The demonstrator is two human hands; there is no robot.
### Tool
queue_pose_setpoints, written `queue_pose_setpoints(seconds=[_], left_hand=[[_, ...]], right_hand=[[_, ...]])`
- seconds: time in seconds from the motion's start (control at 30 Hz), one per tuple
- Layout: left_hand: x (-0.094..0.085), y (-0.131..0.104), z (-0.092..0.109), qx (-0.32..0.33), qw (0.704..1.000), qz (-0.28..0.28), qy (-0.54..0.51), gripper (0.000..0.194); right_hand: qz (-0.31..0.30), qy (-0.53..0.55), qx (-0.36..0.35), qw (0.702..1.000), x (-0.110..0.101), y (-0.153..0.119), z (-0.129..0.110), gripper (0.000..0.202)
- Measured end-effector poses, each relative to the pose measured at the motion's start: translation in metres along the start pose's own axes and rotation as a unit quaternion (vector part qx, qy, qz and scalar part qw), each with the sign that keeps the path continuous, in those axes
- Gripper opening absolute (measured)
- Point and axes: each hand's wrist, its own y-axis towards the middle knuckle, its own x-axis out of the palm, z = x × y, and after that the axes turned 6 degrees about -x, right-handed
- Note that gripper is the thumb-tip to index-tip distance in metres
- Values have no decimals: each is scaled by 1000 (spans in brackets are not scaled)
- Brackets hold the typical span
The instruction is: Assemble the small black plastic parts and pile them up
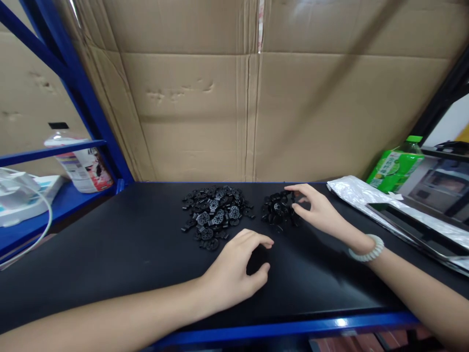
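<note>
A larger heap of small black plastic parts (216,215), round and pierced with holes, with short tabs, lies on the black tabletop (146,261). To its right is a smaller pile of black parts (276,208). My right hand (315,208) is at the right edge of this smaller pile, thumb and fingers apart around its edge; no part shows clearly gripped. Just in front of the larger heap, my left hand (238,266) hovers or rests over the table, thumb and fingertips parted in a C shape. Nothing is visible in the gap.
Cardboard sheets (190,117) stand behind the table. On the right lie a silvery wrapped sheet (351,188) and a dark frame-like piece (414,227), near a green bottle (397,168). At left, a blue rack (78,98) carries a labelled bottle (82,168) and a power strip (27,193).
</note>
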Motion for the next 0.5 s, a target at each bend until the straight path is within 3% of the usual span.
queue_pose_setpoints(seconds=[0.23, 0.37, 0.5], left_hand=[[0, 1, -4, 4, 996, -47, 78, 47], [2, 7, -3, -36, 987, -81, 134, 66], [2, 13, -5, -40, 984, -77, 154, 66]], right_hand=[[-22, 89, 37, 995, 6, -5, 0, 53], [2, 122, 28, 992, 9, -6, -10, 52], [30, 144, 32, 989, 9, -5, -22, 49]])
